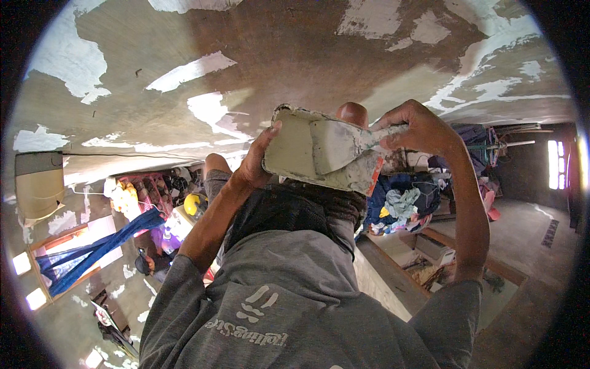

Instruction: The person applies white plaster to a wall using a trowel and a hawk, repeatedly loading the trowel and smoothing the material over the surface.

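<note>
My left hand (pixel 258 157) grips the left edge of a putty-smeared tray (pixel 289 135) above my lap. My right hand (pixel 415 129) is closed on the handle of a putty knife (pixel 338 144), whose wide, whitened blade lies across the inside of the tray, over pale putty. A red patch shows at the tray's lower right corner. My bare knee (pixel 351 112) pokes out just behind the tray.
A grey-brown plastered surface (pixel 276 49) with white patches spans the top. Piled clothes (pixel 402 203) lie behind my right arm. At left are hung items, a blue curtain (pixel 92 252) by a window and a yellow object (pixel 192 205). A framed opening (pixel 421 277) shows lower right.
</note>
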`<state>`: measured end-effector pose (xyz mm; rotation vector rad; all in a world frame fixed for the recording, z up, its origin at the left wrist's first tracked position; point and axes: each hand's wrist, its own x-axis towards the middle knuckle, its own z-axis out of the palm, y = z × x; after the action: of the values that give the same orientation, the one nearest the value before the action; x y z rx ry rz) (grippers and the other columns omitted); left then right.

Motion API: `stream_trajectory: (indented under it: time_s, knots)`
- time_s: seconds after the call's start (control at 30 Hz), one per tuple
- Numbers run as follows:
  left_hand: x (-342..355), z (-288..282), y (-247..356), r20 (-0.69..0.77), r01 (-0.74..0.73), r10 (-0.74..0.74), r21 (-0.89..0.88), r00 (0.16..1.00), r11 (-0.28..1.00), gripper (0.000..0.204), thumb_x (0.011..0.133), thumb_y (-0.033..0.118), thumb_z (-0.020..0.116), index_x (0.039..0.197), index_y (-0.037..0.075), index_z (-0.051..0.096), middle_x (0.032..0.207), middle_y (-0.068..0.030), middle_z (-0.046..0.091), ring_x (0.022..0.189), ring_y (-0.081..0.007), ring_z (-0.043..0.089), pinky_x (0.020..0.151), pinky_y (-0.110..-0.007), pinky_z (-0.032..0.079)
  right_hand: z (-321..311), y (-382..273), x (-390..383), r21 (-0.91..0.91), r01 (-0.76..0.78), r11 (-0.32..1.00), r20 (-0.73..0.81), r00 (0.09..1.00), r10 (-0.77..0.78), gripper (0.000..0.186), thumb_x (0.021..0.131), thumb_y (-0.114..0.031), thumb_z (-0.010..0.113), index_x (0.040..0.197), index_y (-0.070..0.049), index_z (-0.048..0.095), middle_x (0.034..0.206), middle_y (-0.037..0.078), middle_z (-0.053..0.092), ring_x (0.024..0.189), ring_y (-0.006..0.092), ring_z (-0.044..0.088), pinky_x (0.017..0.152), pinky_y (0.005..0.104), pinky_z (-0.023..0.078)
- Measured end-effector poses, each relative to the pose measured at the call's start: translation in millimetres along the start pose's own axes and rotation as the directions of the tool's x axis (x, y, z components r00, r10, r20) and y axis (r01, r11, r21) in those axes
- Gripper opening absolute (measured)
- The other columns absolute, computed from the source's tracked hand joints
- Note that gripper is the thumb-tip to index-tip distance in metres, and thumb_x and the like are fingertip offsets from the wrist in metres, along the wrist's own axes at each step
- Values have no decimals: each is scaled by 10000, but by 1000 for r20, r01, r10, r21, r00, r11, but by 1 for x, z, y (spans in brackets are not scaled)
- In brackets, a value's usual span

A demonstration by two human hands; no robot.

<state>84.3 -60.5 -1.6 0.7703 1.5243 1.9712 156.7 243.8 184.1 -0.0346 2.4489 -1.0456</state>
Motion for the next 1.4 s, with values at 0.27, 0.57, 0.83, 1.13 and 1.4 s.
stream_trajectory:
  time_s: [0.27, 0.57, 0.83, 1.13, 1.4]
  knots:
    - [17, 34, 57, -16, 458, -551, -535, 834, 710, 535, 895, 438, 472, 1242, 32, 456, 1134, -124, 568, 1036, -220, 555, 886, -358, 452, -8, 0, 11, -8, 86, 996, 44, 995, -85, 332, 674, -150, 754, 966, -13, 678, 866, 131, 680, 788, 161, 618, 766, 287, 467]
    - [18, 20, 14, 142, -369, 344, 251, 928, 895, 544, 911, 428, 447, 1265, 16, 422, 1169, -125, 544, 1051, -227, 549, 909, -360, 446, -28, -33, 10, -147, 33, 989, 65, 998, -24, 329, 683, -207, 769, 974, -71, 696, 920, 134, 644, 914, 210, 592, 794, 311, 465]
    - [24, 22, 28, 194, -57, 85, -142, 977, 988, 724, 788, 75, 650, 1374, 30, 228, 1314, -193, 416, 1164, -286, 482, 965, -392, 421, -18, -31, 31, -64, 4, 998, 129, 992, 4, 300, 715, -124, 702, 990, -9, 670, 849, 94, 684, 760, 157, 622, 746, 284, 478]
    - [18, 8, -27, 166, -515, 492, 392, 854, 762, 1013, 626, -15, 767, 1406, 13, 121, 1362, -259, 327, 1238, -377, 394, 1017, -456, 355, 13, -6, 27, 187, 11, 982, -21, 1000, -8, 317, 709, -35, 702, 1006, 58, 640, 982, 106, 669, 923, 114, 591, 798, 245, 463]
    - [14, 1, -40, 98, -349, 339, 398, 936, 848, 956, 667, 22, 756, 1401, 10, 143, 1376, -258, 314, 1245, -383, 383, 1029, -448, 337, 30, -18, 8, 68, 112, 991, -236, 967, -93, 292, 694, -169, 727, 923, 4, 668, 882, 137, 662, 826, 212, 625, 794, 308, 462]
